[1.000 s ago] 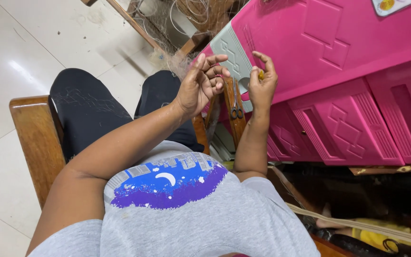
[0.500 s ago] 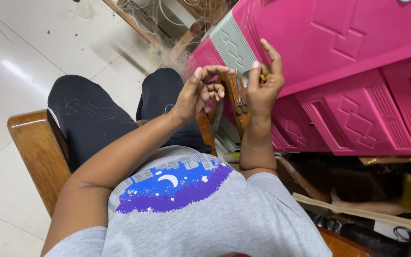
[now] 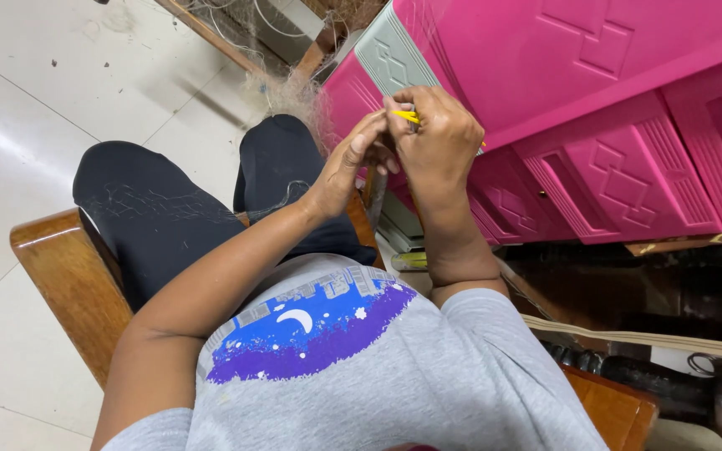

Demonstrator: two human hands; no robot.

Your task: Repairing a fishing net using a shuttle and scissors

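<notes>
I sit on a wooden chair point(image 3: 60, 276) in black trousers and a grey shirt. My right hand point(image 3: 438, 144) is closed around a thin yellow stick-like tool point(image 3: 409, 117), held up in front of a pink plastic drawer cabinet point(image 3: 595, 108). My left hand point(image 3: 353, 163) is raised against it, fingertips meeting the right hand at the tool's tip. What the fingers pinch there is too small to make out. A tangle of fine pale thread or net point(image 3: 290, 88) hangs just beyond my knees.
The pink cabinet has a grey-green drawer front point(image 3: 390, 54) near my hands. Wooden frame pieces point(image 3: 211, 33) lie on the white tiled floor point(image 3: 60, 92) ahead. Dark carved wooden furniture point(image 3: 670, 384) and a pale strap point(image 3: 628, 338) lie at my right.
My two hands, apart a second ago with fingers spread, have come together. The right hand has closed over the yellow tool and the left hand's fingers now touch it.
</notes>
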